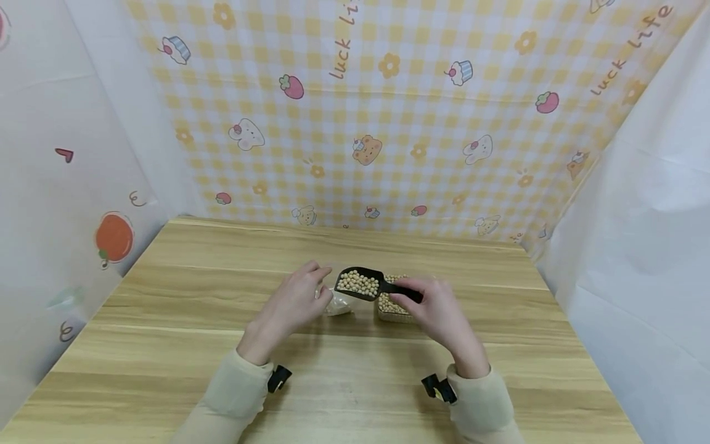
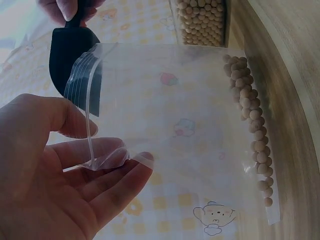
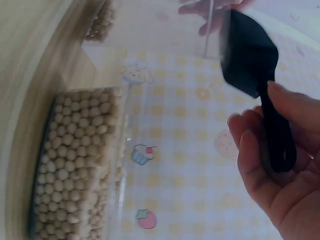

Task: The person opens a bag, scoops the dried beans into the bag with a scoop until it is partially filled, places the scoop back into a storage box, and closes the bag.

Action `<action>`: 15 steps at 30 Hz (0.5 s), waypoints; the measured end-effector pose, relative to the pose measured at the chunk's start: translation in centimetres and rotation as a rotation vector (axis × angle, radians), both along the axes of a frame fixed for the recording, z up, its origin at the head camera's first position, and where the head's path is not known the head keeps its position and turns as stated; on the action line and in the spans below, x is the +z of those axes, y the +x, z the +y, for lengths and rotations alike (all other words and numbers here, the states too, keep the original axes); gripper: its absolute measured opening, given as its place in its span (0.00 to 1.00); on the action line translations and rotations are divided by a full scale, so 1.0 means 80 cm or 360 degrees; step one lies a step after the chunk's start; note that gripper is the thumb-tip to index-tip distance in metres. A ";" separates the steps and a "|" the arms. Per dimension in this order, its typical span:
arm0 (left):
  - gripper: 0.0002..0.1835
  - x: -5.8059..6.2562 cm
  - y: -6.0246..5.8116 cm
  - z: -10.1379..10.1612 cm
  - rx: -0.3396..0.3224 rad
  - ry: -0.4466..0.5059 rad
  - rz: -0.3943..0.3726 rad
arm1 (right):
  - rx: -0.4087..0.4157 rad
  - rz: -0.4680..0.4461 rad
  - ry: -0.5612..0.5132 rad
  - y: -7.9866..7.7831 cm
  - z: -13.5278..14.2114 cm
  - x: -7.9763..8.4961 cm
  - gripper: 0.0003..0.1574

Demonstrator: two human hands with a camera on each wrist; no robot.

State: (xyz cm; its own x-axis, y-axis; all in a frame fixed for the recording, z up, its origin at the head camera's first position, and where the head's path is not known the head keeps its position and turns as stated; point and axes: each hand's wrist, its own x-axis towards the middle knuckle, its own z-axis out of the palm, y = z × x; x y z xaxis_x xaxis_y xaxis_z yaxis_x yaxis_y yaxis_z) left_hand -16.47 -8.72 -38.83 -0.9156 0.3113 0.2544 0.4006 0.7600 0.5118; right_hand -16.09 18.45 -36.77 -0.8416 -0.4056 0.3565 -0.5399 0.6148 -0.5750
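My right hand [image 1: 440, 308] grips the handle of a small black scoop [image 3: 250, 52], thumb on one side and fingers on the other. Pale round soybeans [image 1: 357, 283] fill the scoop, which is held level. My left hand [image 2: 75, 160] holds a clear zip bag [image 2: 165, 100] by its mouth, the thumb at the rim and fingers against the film. The bag stands upright with a thin layer of soybeans [image 2: 252, 112] along its bottom. In the left wrist view the scoop's front edge overlaps the bag's mouth.
A clear plastic box [image 1: 396, 317] full of soybeans stands on the wooden table [image 1: 355, 394], below my right hand. Behind the table hangs a yellow checked cloth [image 1: 333, 123]. White cloth [image 1: 638, 246] borders the right side, and a printed one [image 1: 72, 203] the left.
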 end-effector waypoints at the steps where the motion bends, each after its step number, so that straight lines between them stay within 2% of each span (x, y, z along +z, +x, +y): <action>1: 0.25 0.000 0.000 0.000 0.0000 -0.0001 0.0004 | 0.0000 0.0029 0.0018 0.002 -0.002 0.002 0.11; 7: 0.25 0.000 0.001 0.001 -0.0006 0.0011 0.0009 | 0.0022 0.0176 0.0073 0.010 -0.010 0.012 0.09; 15: 0.25 0.001 0.001 0.003 -0.0016 0.0023 -0.0016 | 0.0020 0.0283 0.0100 0.015 -0.015 0.013 0.09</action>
State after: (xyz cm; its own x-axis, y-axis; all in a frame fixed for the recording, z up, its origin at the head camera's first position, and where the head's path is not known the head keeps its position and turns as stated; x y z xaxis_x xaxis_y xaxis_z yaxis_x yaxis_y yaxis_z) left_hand -16.36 -8.52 -38.77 -0.9150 0.3169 0.2497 0.4029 0.7485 0.5266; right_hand -14.91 17.22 -35.70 -0.7625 -0.4418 0.4727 -0.6373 0.6391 -0.4307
